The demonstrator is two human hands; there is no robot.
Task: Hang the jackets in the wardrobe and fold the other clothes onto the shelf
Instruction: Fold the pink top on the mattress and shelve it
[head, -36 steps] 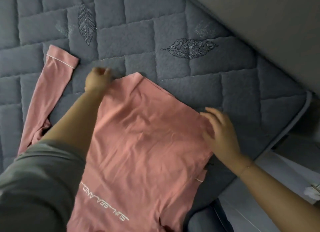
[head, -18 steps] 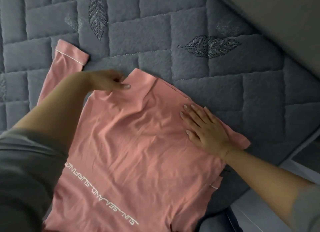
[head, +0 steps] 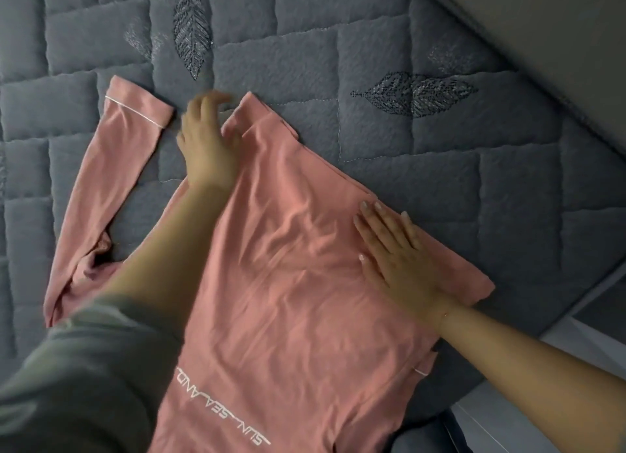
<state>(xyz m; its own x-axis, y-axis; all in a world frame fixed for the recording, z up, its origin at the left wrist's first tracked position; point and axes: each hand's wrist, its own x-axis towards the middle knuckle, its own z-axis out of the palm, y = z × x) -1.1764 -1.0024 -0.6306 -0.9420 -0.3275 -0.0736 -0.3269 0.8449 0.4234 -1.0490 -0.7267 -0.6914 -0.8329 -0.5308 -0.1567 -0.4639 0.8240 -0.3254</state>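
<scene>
A pink long-sleeved top [head: 288, 283] with white lettering lies flat on the grey quilted bed cover [head: 423, 168]. Its one sleeve [head: 111, 188] stretches out to the left, with a white-piped cuff at the far end. My left hand [head: 206, 137] is by the collar at the top's far edge, blurred, its fingers loosely spread. My right hand [head: 396, 259] lies flat on the right side, fingers straight, pressing the cloth where the other sleeve is folded in. No jacket, wardrobe or shelf is in view.
The bed's edge [head: 576, 293] runs diagonally at the right, with pale floor [head: 508, 432] beyond it. A plain grey wall or panel [head: 542, 29] fills the top right corner. My grey sleeve [head: 74, 385] covers the lower left.
My left hand has let go of the collar and lifted, fingers spreading. My right hand has stayed flat on the right side of the top. The view has shifted a little.
</scene>
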